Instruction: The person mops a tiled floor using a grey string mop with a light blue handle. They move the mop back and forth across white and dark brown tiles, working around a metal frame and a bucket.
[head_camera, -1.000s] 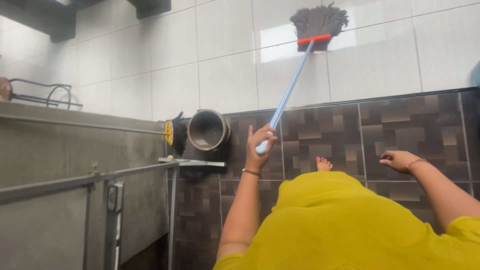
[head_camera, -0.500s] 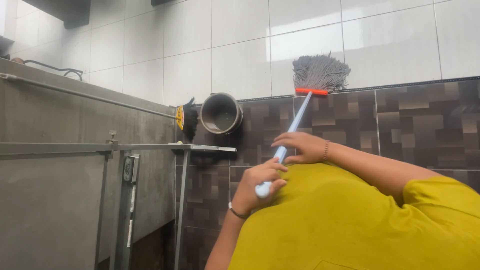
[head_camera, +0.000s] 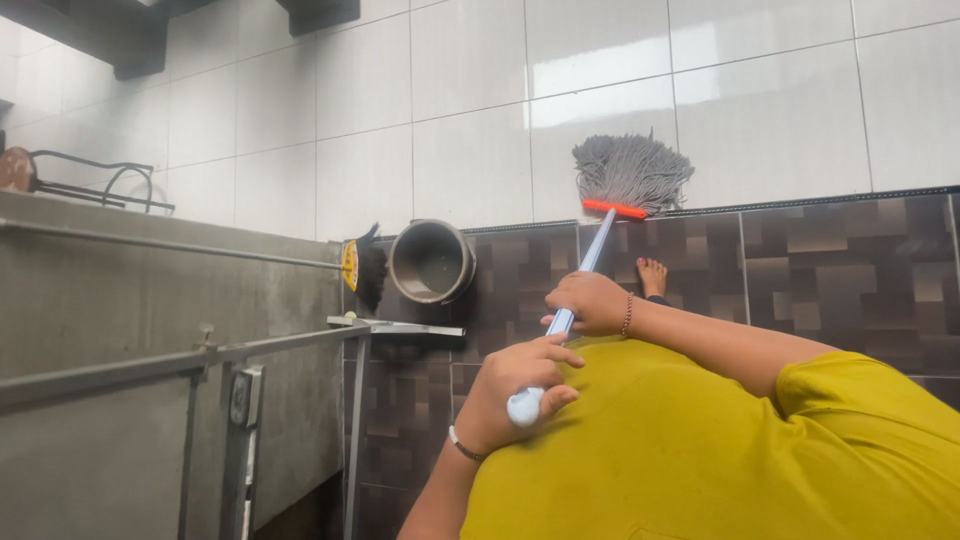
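hands: left hand (head_camera: 515, 385), right hand (head_camera: 590, 302) still gripping mop handle (head_camera: 578, 283) | mop head (head_camera: 630, 175) barely moved

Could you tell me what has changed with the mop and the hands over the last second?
The mop was drawn back from the white tiles to the edge of the dark tiles. The right hand, free a second ago, took hold of the handle above the left hand, which kept the end. The metal pot stayed put.
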